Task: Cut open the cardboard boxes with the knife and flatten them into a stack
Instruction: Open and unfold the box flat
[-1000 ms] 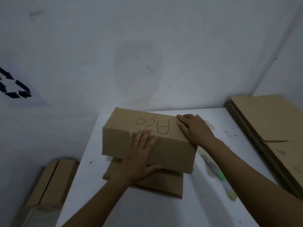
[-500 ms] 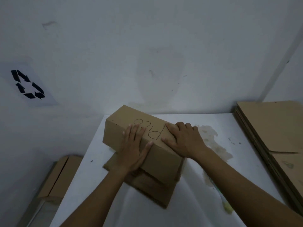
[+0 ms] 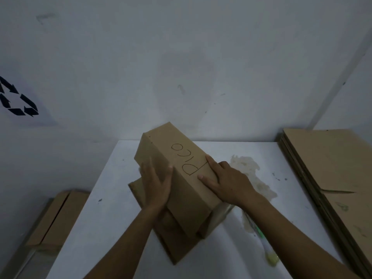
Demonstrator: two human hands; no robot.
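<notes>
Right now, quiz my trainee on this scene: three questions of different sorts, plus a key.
1. True or false: the right hand holds the knife.
2. The flattened stack lies: A on the left floor, B at the right, C on top of the box.
3. Fill in: the left hand and right hand press a box marked ____.

Key: 1 false, since the knife lies on the table; 2 B; 3 Pico.
</notes>
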